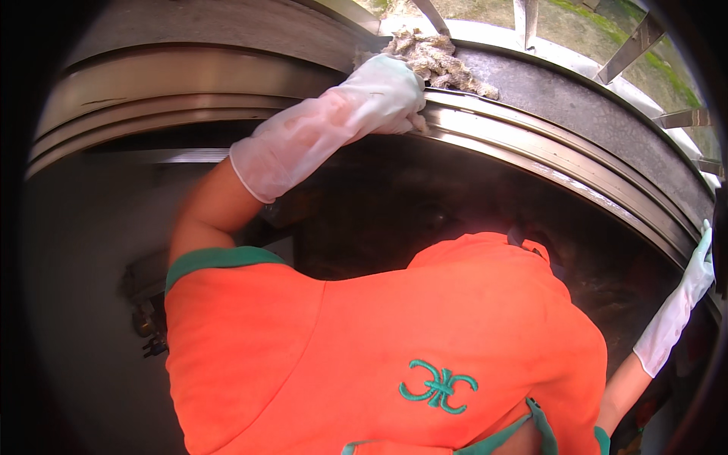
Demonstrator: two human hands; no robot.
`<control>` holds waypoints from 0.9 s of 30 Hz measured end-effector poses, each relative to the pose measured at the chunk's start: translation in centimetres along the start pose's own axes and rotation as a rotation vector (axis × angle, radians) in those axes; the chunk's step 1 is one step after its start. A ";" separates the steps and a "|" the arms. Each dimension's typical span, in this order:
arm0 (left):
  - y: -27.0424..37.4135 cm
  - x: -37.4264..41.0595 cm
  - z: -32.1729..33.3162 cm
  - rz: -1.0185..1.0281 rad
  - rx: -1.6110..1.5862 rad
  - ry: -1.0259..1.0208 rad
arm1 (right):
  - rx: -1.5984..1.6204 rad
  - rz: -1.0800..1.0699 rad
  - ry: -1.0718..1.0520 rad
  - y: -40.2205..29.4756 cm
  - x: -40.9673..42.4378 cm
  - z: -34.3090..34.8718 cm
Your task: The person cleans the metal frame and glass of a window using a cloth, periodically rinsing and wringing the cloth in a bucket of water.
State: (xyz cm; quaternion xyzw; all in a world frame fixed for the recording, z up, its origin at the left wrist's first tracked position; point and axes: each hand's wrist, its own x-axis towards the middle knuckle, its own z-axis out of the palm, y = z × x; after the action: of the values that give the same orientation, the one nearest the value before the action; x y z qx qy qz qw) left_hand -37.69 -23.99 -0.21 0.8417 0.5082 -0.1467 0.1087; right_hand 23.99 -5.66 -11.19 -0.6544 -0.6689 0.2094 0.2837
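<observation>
My left hand, in a whitish translucent rubber glove, is closed on a shaggy, dirty grey-beige rag. The rag lies bunched over a metal sliding-window track and the grey sill beyond it. A bit of it pokes out below my fingers. At the far right my right hand, gloved the same way, rests with its fingers stretched out against the side of the window frame. Nothing shows in it, though its far side is hidden at the dark picture rim.
Metal bars of a grille stand outside the sill, above mossy ground. My orange shirt with green trim fills the lower middle. Below the track the room side is dark, with a blurred metal fitting at the left.
</observation>
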 end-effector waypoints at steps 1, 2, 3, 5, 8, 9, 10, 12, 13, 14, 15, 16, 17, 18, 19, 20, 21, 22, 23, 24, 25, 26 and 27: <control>0.4 0.0 0.0 -0.018 -0.006 0.023 | 0.005 -0.003 0.001 0.2 0.2 0.0; 0.8 0.0 -0.1 -0.027 -0.027 0.035 | 0.009 -0.007 0.000 0.4 0.2 0.1; 1.2 0.1 -0.1 -0.087 -0.014 0.007 | 0.009 -0.011 0.000 0.6 0.4 0.1; 2.1 0.2 -0.2 -0.190 -0.017 -0.040 | 0.012 -0.019 -0.005 0.9 0.6 0.1; 2.8 0.1 0.1 -0.251 -0.091 -0.047 | 0.019 -0.032 -0.014 1.2 0.9 0.1; 2.6 -0.1 0.1 -0.226 -0.127 -0.007 | 0.021 -0.035 -0.015 1.3 0.9 0.2; 2.2 -0.5 0.2 -0.165 -0.164 0.025 | 0.021 -0.046 -0.009 1.2 0.9 0.1; 1.0 -1.5 0.4 -0.092 -0.334 0.106 | 0.061 -0.001 0.006 1.1 0.8 0.1; 0.4 -1.9 0.3 -0.086 -0.422 0.115 | 0.002 -0.050 0.002 1.0 0.7 0.1; -0.1 -2.4 0.4 -0.093 -0.478 0.175 | -0.014 -0.040 0.009 0.7 0.6 0.0; -0.3 -2.7 0.5 -0.127 -0.404 0.179 | -0.004 -0.039 0.006 0.5 0.5 0.0; -0.4 -2.8 0.6 -0.077 -0.448 0.152 | -0.008 -0.026 0.010 0.3 0.4 -0.1; -0.3 -2.8 0.6 -0.121 -0.471 0.063 | 0.011 -0.021 0.010 0.0 0.3 -0.1; -0.2 -2.6 0.5 -0.059 -0.406 0.067 | 0.058 0.012 0.006 -0.2 0.2 -0.1; 0.1 -2.3 0.4 -0.032 -0.328 0.074 | 0.003 -0.021 0.013 -0.5 0.1 -0.1; 0.4 -1.9 0.2 0.031 -0.256 0.100 | -0.021 -0.029 0.016 -0.8 0.0 -0.1; 0.6 -1.6 -0.3 -0.040 -0.239 0.032 | -0.046 -0.037 0.020 -1.1 -0.2 -0.1; 0.8 -1.4 -0.9 -0.074 -0.230 -0.022 | -0.025 -0.025 0.021 -1.3 -0.3 -0.1; 0.8 -1.3 -1.7 -0.123 -0.214 -0.088 | -0.002 -0.012 0.021 -1.5 -0.4 -0.2; 0.6 -1.4 -2.6 -0.129 -0.185 -0.103 | 0.048 0.014 0.013 -1.6 -0.5 -0.2; 0.5 -1.8 -3.4 -0.137 -0.186 -0.029 | -0.005 0.005 0.020 -1.7 -0.5 -0.2; 0.2 -2.2 -4.2 -0.142 -0.269 0.036 | -0.031 0.009 0.016 -1.7 -0.5 -0.3; 0.1 -2.6 -4.8 -0.195 -0.342 0.063 | -0.034 0.017 0.008 -1.7 -0.5 -0.3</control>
State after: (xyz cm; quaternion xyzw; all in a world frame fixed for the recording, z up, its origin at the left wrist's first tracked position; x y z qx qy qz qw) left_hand -38.08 -24.58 5.24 0.7618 0.6081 -0.0418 0.2192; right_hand 22.92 -6.29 -9.93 -0.6657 -0.6655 0.1977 0.2736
